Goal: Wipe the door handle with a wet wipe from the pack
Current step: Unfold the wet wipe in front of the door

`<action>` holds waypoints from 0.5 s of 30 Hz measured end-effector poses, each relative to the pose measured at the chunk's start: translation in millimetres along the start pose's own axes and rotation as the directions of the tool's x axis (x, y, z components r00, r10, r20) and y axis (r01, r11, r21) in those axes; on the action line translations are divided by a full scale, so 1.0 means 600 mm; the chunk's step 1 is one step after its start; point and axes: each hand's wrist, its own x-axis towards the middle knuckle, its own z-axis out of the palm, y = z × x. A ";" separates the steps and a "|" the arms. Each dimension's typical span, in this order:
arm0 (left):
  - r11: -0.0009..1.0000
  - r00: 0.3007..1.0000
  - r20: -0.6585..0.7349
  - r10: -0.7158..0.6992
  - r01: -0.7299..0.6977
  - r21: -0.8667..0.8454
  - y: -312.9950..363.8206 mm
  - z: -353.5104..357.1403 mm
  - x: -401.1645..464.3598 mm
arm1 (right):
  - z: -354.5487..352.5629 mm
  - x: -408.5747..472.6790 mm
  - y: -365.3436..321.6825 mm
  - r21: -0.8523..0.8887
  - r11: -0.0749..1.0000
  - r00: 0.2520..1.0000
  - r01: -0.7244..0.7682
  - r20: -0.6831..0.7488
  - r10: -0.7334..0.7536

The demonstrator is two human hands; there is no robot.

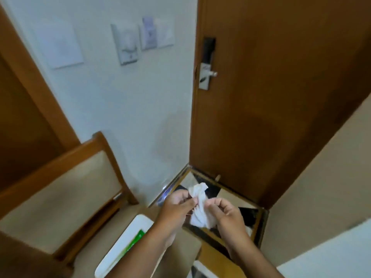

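Here the wet wipe [199, 205] is out of the pack and hangs crumpled between both hands, low in the view, in front of the brown wooden door [281, 97]. The left hand [176, 207] pinches its upper edge with closed fingertips, and the right hand [226, 212] pinches the other side, fingers curled together; it seems they pull the wipe apart to unfold it before wiping. The door handle [212, 73], a silver lever on a metal lock plate, is well above and apart from the wipe, not yet touched. The pack [128, 245], white with a green label, lies below the left forearm beside a wooden chair [66, 183]. The label is too blurred to read, and the wall switch panels [140, 39] show no readable writing
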 end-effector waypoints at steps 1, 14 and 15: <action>0.999 0.999 0.008 0.033 -0.033 0.008 0.019 0.014 0.000 | -0.012 -0.004 -0.015 -0.049 0.998 0.999 0.045 -0.019 -0.046; 0.960 0.960 -0.026 0.278 -0.277 0.043 0.224 0.192 0.125 | -0.203 0.124 -0.172 -0.019 0.968 0.968 0.252 0.006 -0.252; 0.958 0.959 -0.015 0.284 -0.283 0.041 0.234 0.203 0.136 | -0.212 0.135 -0.183 -0.048 0.955 0.956 0.292 0.023 -0.291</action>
